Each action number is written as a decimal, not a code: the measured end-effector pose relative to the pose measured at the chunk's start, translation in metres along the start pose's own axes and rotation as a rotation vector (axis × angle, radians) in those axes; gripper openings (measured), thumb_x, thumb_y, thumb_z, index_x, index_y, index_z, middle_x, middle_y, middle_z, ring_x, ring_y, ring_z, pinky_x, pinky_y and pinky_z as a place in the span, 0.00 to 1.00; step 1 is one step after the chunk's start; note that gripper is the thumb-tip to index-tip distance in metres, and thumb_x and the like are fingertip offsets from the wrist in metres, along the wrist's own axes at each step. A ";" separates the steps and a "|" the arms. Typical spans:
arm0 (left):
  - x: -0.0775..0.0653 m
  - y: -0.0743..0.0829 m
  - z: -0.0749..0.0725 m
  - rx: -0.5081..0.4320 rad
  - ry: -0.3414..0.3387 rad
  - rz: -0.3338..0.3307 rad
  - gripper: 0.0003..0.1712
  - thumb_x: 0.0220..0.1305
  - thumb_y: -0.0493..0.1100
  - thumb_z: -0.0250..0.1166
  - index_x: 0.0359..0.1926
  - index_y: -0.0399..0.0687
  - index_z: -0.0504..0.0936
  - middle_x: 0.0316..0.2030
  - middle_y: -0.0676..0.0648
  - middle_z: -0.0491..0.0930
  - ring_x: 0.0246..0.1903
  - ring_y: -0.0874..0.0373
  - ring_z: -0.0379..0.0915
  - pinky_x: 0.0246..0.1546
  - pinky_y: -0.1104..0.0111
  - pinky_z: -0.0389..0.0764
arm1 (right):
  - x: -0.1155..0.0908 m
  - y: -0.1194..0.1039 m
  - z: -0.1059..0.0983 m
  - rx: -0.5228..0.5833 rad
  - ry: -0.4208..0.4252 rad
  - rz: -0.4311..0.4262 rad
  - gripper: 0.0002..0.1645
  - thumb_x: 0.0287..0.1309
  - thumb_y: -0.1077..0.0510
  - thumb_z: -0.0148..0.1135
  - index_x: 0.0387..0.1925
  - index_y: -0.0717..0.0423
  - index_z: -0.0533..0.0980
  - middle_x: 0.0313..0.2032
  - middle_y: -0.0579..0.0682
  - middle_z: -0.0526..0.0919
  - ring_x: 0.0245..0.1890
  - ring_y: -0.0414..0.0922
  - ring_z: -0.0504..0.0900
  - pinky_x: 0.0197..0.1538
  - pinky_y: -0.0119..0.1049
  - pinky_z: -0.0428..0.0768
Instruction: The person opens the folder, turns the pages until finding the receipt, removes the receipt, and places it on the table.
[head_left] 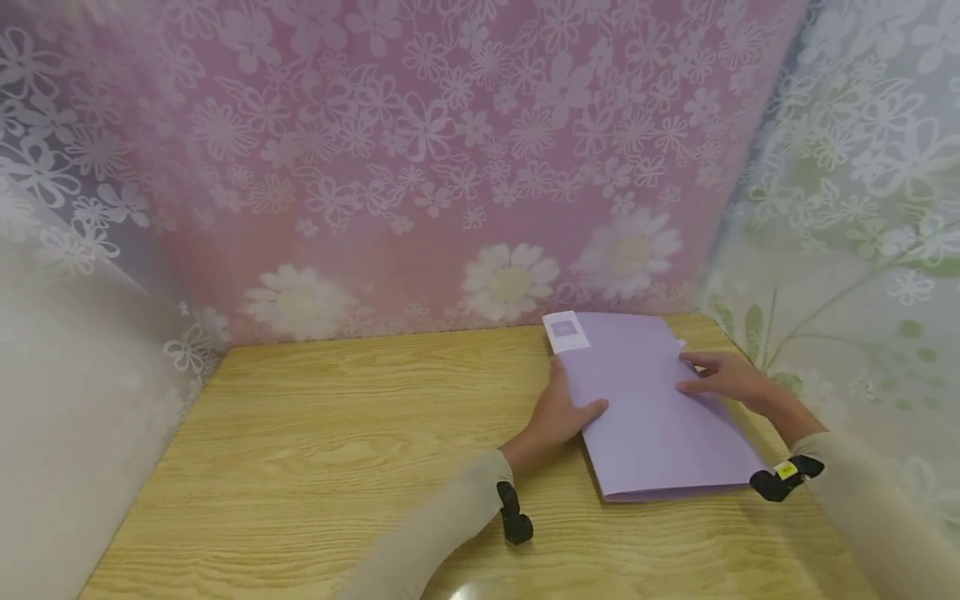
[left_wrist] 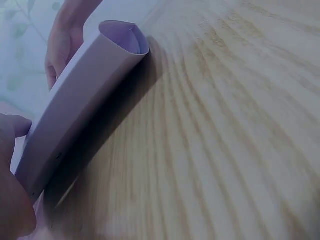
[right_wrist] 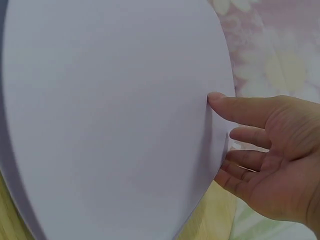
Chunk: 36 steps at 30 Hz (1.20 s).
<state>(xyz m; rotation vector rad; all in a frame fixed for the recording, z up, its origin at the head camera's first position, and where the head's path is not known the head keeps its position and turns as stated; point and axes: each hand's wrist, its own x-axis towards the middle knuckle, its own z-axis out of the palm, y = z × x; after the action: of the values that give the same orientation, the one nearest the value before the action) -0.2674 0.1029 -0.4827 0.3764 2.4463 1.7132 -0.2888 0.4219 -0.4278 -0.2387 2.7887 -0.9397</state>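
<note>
A light purple file folder (head_left: 645, 408) lies tilted on the table at the right, a white label at its top left corner. Its thick spine (left_wrist: 75, 95) faces left and stands a little off the wood in the left wrist view. My left hand (head_left: 557, 410) grips the spine side, thumb over the cover, other fingers along the edge and partly hidden. At the opposite edge, my right hand (head_left: 729, 382) pinches the folder, its thumb (right_wrist: 240, 109) on the cover and its other fingers at the edge. The folder's contents are hidden.
The wooden table (head_left: 337, 417) extends left of the folder. Behind it hangs a pink flowered curtain (head_left: 420, 167), close to the folder's far end. A pale leaf-patterned covering (head_left: 862, 292) rises at the right, near my right hand. A white wall (head_left: 67, 400) bounds the left side.
</note>
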 end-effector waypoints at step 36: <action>-0.058 -0.075 -0.237 0.068 -0.082 -0.042 0.64 0.65 0.47 0.72 0.82 0.41 0.33 0.82 0.41 0.37 0.81 0.44 0.40 0.78 0.51 0.53 | 0.060 -0.133 0.133 0.306 -0.145 -0.318 0.45 0.58 0.64 0.74 0.71 0.75 0.62 0.73 0.73 0.60 0.70 0.70 0.67 0.66 0.54 0.74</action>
<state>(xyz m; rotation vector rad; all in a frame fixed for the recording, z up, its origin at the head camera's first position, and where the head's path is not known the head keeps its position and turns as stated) -0.2799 -0.1522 -0.4725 0.3925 2.4411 1.5692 -0.3041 0.2274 -0.4573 -0.6856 2.4740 -1.3433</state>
